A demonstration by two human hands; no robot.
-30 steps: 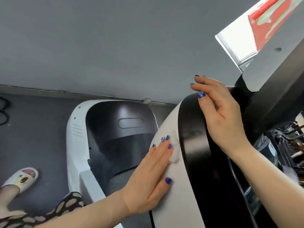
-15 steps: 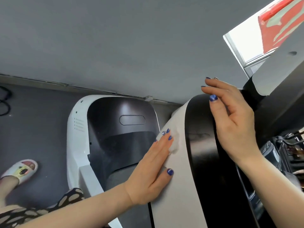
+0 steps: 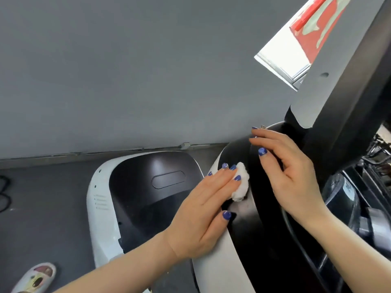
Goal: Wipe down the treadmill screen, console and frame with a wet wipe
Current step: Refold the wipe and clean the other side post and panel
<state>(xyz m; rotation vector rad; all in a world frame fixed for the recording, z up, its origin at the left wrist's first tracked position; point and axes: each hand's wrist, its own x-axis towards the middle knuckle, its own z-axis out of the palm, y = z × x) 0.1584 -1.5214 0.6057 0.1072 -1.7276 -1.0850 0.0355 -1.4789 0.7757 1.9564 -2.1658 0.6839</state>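
Left hand (image 3: pixel 203 212) lies flat with straight fingers on the curved treadmill frame (image 3: pixel 213 269), pressing a bunched white wet wipe (image 3: pixel 240 185) under its fingertips where the frame's white edge meets its black face. Right hand (image 3: pixel 289 172) rests on the black face just right of the wipe, fingers loosely bent over the frame's top curve. Left of the frame, lower down, sits the white-and-black motor cover (image 3: pixel 135 191) on grey floor (image 3: pixel 42 197); a patterned slipper (image 3: pixel 35 278) lies far left of the frame, and a bright window (image 3: pixel 285 56) shows above it.
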